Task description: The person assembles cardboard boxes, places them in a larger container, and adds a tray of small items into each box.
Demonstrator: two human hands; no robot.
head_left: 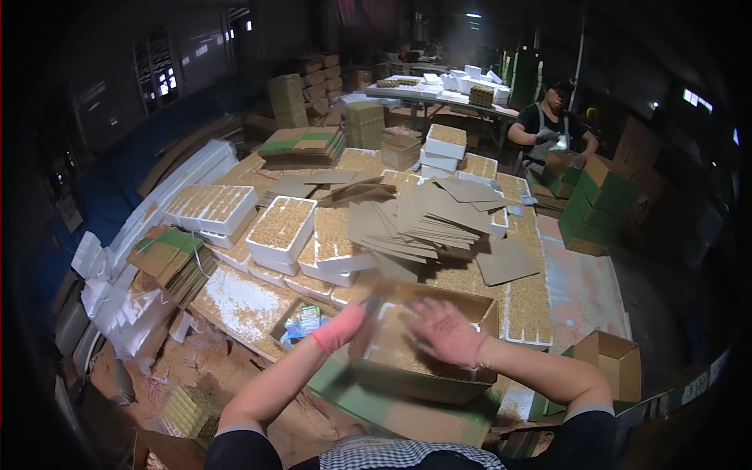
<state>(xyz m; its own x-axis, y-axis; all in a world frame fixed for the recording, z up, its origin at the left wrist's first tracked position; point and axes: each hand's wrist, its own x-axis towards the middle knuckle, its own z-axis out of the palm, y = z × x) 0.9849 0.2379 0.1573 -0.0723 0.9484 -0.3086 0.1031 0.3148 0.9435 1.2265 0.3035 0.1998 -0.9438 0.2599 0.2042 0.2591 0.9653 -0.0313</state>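
the open cardboard box (427,384) is located on the near side of the desk (587,282), directly in front of the person. the right hand (446,330), in a pink glove, is positioned palm down above the box opening, right of its middle, with the fingers spread wide. the left hand (345,323), also gloved, is at the left end of the box; its fingers are blurred, and whether they grip the wall cannot be told. a white item (382,335) lies inside the box, between the two hands. packets (307,317) are left of the left hand. cardboard sheets (427,219) and white trays (282,227) lie beyond both hands.
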